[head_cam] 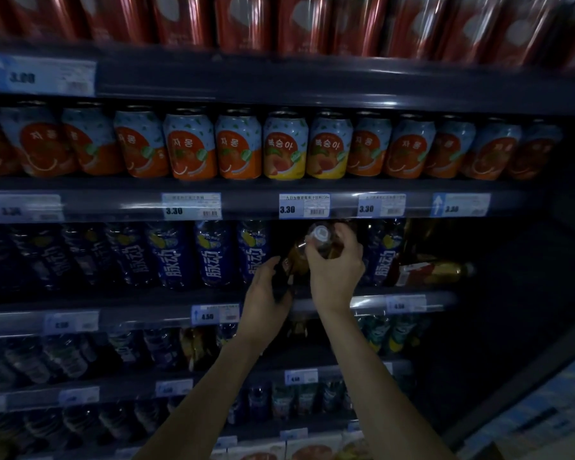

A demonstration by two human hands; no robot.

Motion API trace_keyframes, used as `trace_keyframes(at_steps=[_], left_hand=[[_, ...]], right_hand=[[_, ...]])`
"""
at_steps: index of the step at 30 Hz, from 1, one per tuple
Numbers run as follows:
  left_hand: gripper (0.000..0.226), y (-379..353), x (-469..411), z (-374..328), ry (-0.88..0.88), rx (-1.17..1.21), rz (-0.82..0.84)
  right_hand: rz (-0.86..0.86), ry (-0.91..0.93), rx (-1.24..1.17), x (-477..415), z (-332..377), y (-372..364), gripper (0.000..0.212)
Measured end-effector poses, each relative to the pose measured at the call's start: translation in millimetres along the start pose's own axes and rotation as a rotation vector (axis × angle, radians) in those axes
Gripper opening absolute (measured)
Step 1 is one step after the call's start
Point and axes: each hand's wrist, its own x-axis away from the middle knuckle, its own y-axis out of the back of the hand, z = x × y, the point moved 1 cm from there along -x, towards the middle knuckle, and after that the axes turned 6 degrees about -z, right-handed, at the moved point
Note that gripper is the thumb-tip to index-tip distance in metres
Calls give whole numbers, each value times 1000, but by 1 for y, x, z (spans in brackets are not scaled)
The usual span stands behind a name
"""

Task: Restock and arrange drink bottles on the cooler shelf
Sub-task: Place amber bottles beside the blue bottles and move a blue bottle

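Gripping an amber bottle (label unreadable), hands overlap.

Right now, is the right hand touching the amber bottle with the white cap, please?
Touching. The head view shows the right hand wrapped around the amber bottle's neck just below its white cap, fingers curled over it with no gap.

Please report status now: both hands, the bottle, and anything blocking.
Right hand shut on amber bottle, tilted, cap toward camera. Left hand shut on dark bottle. Blue bottles close on both sides of gap; one bottle lying flat at right.
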Motion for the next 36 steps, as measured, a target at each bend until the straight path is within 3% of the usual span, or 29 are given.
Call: trace_keyframes(at_steps=[8,18,25,36], left_hand=[[67,-14,-7,-10,-43,47,66],[69,-22,-9,-20,-11,198,88],[83,-35,-2,3,189,256,184],[70,-33,9,26,266,171,46]], right_hand=[[36,49,-66,-7,5,-4,48],[255,0,-194,-6,-17,-10,39],[311,-124,-154,16,-51,-11,51],[295,-167,-185,19,-68,-5,49]])
